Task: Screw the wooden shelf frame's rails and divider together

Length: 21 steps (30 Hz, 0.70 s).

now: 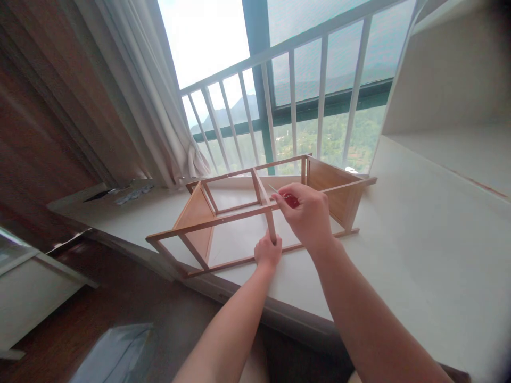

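Note:
A light wooden frame (223, 218) of thin slats with two solid side panels lies on a white window ledge (399, 244). My left hand (266, 252) is closed around the lower end of an upright slat (271, 226) in the frame's middle. My right hand (305, 213) is closed on a red-handled screwdriver (288, 199), whose thin metal shaft (273, 189) points up and left at the joint where that slat meets the long top rail.
White window bars (291, 101) and glass stand just behind the frame. A pale curtain (159, 106) hangs at the left. Small dark and silvery items (123, 194) lie on the ledge's left end. A shiny plastic bag (112, 354) lies on the dark wooden floor below.

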Tool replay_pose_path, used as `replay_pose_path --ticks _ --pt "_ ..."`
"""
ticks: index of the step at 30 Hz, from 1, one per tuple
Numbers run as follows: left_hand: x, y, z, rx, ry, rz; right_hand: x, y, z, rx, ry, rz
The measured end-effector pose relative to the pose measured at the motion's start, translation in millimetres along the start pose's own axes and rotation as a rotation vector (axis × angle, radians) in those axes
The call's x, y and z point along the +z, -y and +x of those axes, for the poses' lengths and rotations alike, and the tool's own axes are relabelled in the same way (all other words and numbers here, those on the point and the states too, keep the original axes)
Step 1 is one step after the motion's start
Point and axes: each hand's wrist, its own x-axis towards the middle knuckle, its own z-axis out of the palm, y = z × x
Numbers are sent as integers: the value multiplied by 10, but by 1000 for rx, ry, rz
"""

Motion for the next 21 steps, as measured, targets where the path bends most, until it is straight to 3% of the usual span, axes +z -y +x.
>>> replay_pose_path --ticks 5,10,16,21 --pt "14 27 13 66 -13 -30 -41 79 127 -144 135 -41" --pt "58 40 39 67 -18 -58 -68 -13 27 -255 264 -132" --pt "51 39 49 68 -25 -64 -9 -265 -228 -280 274 -157" --pt "17 28 39 73 -11 -65 45 -335 -327 -261 269 -251"
